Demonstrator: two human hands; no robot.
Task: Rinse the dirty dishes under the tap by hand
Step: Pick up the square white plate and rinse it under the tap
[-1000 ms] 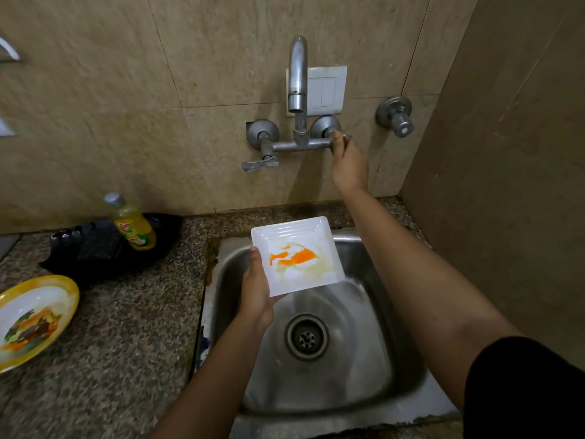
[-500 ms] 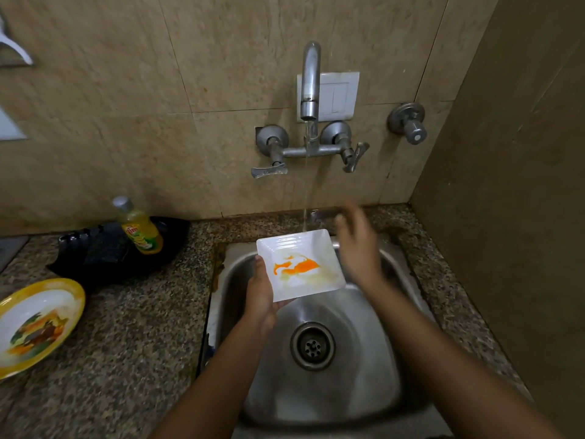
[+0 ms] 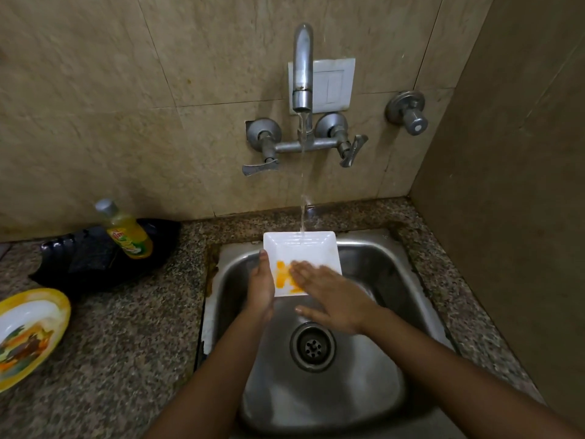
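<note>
Left hand (image 3: 261,289) grips square white plate (image 3: 300,248) under running steel tap (image 3: 302,68). Right hand (image 3: 332,296), fingers flat, rubs orange stain (image 3: 281,272). Yellow-rimmed dirty plate (image 3: 63,308) not yet rinsed.

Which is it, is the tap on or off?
On. Water runs from the tap onto the far edge of the white plate, which the left hand holds over the sink.

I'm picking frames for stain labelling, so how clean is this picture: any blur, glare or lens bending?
Head view: the fingers of the right hand are blurred over the orange stain on the white plate, which the left hand holds; the tap and drain are sharp; soft glare lies on the sink; tile lines on the wall bow from the wide lens; the corners are dim.
</note>
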